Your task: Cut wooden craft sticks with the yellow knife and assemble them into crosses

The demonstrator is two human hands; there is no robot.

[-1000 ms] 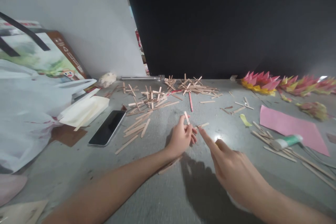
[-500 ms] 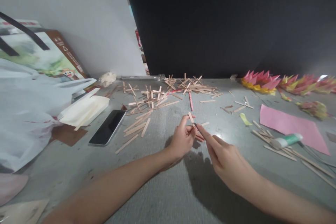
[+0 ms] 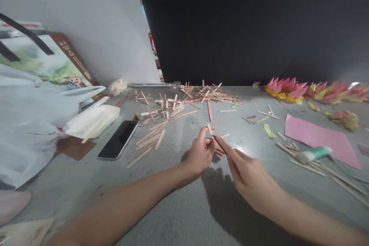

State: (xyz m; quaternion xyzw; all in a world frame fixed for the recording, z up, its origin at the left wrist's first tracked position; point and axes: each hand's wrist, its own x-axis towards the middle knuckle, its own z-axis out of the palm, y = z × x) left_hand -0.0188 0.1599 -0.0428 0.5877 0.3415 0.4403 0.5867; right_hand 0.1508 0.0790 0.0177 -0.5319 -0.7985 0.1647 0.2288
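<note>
My left hand (image 3: 198,155) is closed, pinching a wooden craft stick (image 3: 210,129) that points up and away from me. A thin dark blade-like tool (image 3: 220,144) is in my right hand (image 3: 248,173), with the index finger stretched along it. Its tip meets the craft stick near my left fingertips; the handle is hidden inside my right hand, so the tool's exact kind does not show. Just beyond my fingers another pale stick (image 3: 225,136) partly shows. Both hands are held above the grey tabletop (image 3: 184,207), their shadows falling on it.
A heap of craft sticks (image 3: 213,96) lies at the back, near a phone (image 3: 118,139) and a white paper tray (image 3: 95,119). At right are pink paper (image 3: 319,138), a glue stick (image 3: 314,154), loose sticks and paper flowers (image 3: 285,90). A plastic bag (image 3: 31,123) fills the left.
My right hand has shifted very slightly, and more of the dark tool shows beside its index finger. My left hand keeps its grip on the craft stick.
</note>
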